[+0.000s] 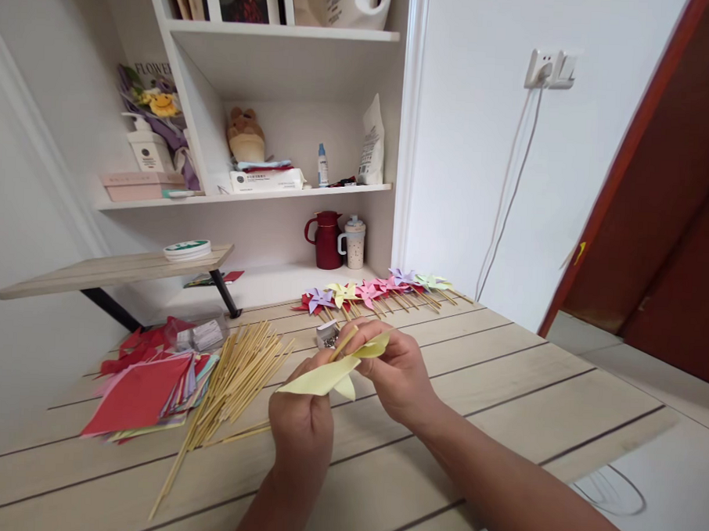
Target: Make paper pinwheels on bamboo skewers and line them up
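A pale yellow paper pinwheel [320, 378] is held between my two hands above the table. My left hand [301, 420] is closed around its left side, and the tip of a wooden stick [343, 344] pokes up beside these fingers. The rest of that stick is hidden. My right hand [401, 371] pinches the folded upper-right part of the paper. Just beyond my hands stands a small open box [328, 334] with tiny metal pieces in it. Farther back lies a row of finished paper pinwheels [368, 293] on sticks, in purple, yellow, pink and green.
On the left, a pile of wooden sticks [237, 382] lies beside a stack of coloured paper sheets [140, 397]. A low wooden stand [119, 269] rises behind them. A red jug [327, 241] and a speckled cup [355, 244] stand at the back below the shelves [282, 32].
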### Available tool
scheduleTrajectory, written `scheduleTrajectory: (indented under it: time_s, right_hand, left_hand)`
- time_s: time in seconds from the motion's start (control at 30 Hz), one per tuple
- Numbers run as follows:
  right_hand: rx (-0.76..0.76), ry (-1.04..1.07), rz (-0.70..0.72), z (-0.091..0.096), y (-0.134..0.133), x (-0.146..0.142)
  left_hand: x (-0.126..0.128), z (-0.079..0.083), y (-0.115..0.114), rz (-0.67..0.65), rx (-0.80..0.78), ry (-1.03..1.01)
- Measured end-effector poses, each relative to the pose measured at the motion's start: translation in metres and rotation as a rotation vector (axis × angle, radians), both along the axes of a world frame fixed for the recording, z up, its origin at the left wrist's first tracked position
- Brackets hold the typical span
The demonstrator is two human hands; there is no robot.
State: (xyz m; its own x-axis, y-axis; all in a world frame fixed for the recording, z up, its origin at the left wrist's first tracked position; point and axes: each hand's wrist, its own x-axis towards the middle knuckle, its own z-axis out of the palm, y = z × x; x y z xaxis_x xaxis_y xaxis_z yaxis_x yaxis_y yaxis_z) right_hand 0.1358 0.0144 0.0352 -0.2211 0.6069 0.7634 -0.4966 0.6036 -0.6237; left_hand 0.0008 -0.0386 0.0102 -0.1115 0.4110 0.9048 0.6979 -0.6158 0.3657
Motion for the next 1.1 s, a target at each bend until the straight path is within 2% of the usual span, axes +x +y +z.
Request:
scheduleTrajectory:
  time_s: [0.17, 0.4, 0.5, 0.63, 0.77, 1.1]
  right_hand:
    - [-0.013, 0.013, -0.023, -0.0007, 0.0006, -0.0003]
    - [-0.022, 0.028, 0.034, -0.0024, 0.0004, -0.0013]
    - [-0.012, 0.022, 0.063, -0.0017, 0.0002, -0.0009]
    - [-0.007, 0.021, 0.058, -0.0010, 0.0006, -0.0006]
    - [-0.025, 0.018, 0.032, -0.0012, 0.0008, -0.0011]
    - [-0.019, 0.026, 0.048, -0.0001, -0.0008, -0.0014]
  left_hand:
    - [-0.0015, 0.0028, -0.0008, -0.053, -0.020, 0.019]
    - [-0.0004, 0.0030, -0.0021, -0.075, -0.060, -0.024]
    - [0.0013, -0.0003, -0.0009, -0.115, -0.127, -0.134]
    - [0.0044, -0.0040, 0.0013, -0.262, -0.235, -0.336]
    - [0.0056, -0.0053, 0.0024, -0.364, -0.305, -0.436]
    - [0.0064, -0.0006, 0.0021, -0.351, -0.300, -0.412]
